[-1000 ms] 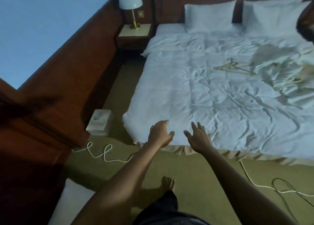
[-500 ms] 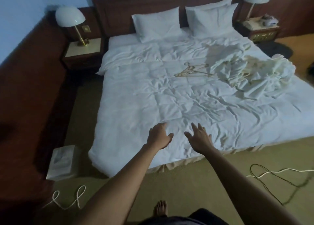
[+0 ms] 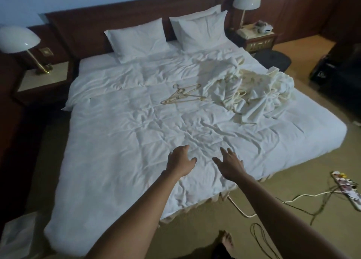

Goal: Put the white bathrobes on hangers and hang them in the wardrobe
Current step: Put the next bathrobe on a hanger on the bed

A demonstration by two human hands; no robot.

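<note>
- Head view: left hand (image 3: 180,160) and right hand (image 3: 230,163) stretched out over the foot edge of the bed (image 3: 121,133), fingers loosely spread, thumbs turned toward each other, nothing held; whether touching the quilt or hovering just above it cannot be told.
- Probably held so in readiness for a reach, with the goods lying farther up the mattress.
- White bathrobes (image 3: 259,90) heaped in a crumpled pile toward the right edge of the bed, about midway between pillows and foot; not yet on anything, well apart from both hands.
- Loose hangers (image 3: 182,95) in a small tangle just beside the pile, toward the middle of the bed; one more hanger apparently caught among the folds.
- Likely laid side by side so that each robe can be dressed flat on the mattress before carrying.
- No wardrobe in sight.
- Two pillows (image 3: 138,39) against the headboard; a lamp (image 3: 18,40) on the left bedside table; a cable (image 3: 293,200) trailing on the floor off the foot corner, a tripping risk when stepping round.
</note>
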